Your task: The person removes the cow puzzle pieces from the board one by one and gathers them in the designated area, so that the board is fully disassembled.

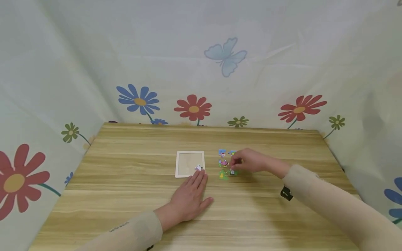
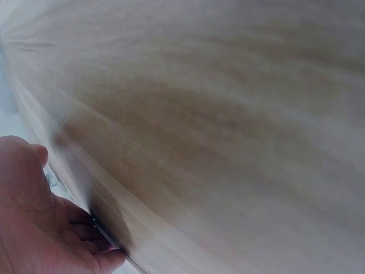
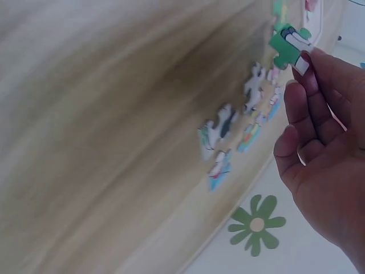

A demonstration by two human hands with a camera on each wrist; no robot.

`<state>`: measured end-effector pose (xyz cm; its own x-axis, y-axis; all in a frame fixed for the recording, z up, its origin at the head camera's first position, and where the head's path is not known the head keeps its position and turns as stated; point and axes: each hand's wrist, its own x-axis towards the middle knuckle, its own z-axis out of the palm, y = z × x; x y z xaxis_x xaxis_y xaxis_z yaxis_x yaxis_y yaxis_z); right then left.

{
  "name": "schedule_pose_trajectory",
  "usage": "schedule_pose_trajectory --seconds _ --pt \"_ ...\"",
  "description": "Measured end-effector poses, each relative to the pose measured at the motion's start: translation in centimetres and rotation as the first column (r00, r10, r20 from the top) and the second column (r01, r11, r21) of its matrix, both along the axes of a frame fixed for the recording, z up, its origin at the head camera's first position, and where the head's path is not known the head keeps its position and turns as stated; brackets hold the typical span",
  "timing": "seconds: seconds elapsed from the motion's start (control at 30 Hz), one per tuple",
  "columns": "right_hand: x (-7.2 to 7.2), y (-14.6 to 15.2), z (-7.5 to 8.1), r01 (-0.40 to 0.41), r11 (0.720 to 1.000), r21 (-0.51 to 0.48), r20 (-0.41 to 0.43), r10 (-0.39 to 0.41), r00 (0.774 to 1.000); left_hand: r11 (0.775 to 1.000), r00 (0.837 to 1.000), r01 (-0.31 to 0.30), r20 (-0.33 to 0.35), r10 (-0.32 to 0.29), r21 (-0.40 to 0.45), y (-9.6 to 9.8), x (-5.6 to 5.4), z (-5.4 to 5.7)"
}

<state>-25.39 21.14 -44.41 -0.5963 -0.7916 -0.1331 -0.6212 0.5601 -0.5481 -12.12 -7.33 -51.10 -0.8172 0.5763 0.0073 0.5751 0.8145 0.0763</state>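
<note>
Between thumb and fingertips, my right hand [image 1: 249, 160] pinches a green jigsaw piece [image 3: 288, 47] with a white shape on it, held above the table in the right wrist view. Its fingers partly cover the loose pieces around it in the head view. My left hand [image 1: 190, 198] lies palm down with straight fingers, their tips over the lower right edge of a pale puzzle tray [image 1: 177, 165]. Just beyond those fingertips, a white picture piece [image 1: 198, 167] sits in the tray's lower right corner.
Right of the tray lie several loose jigsaw pieces, among them a pink-patterned one [image 1: 223, 162], a blue one [image 1: 222, 152] and a green and yellow one [image 1: 223, 175]. The wood-grain table [image 1: 135, 160] ends at a flower-printed curtain [image 1: 169, 62].
</note>
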Motion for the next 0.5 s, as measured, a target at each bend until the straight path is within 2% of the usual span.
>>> schedule_pose_trajectory --seconds 0.33,0.5 --pt "0.8 0.6 -1.5 0.021 1.000 -0.017 -0.056 -0.022 0.998 1.000 1.000 -0.001 -0.003 0.001 -0.002 0.0 0.0 0.4" --pt "1.0 0.8 -2.2 0.029 0.999 -0.016 -0.127 -0.031 0.991 1.000 1.000 0.000 -0.003 0.000 -0.001 0.1 0.0 0.5"
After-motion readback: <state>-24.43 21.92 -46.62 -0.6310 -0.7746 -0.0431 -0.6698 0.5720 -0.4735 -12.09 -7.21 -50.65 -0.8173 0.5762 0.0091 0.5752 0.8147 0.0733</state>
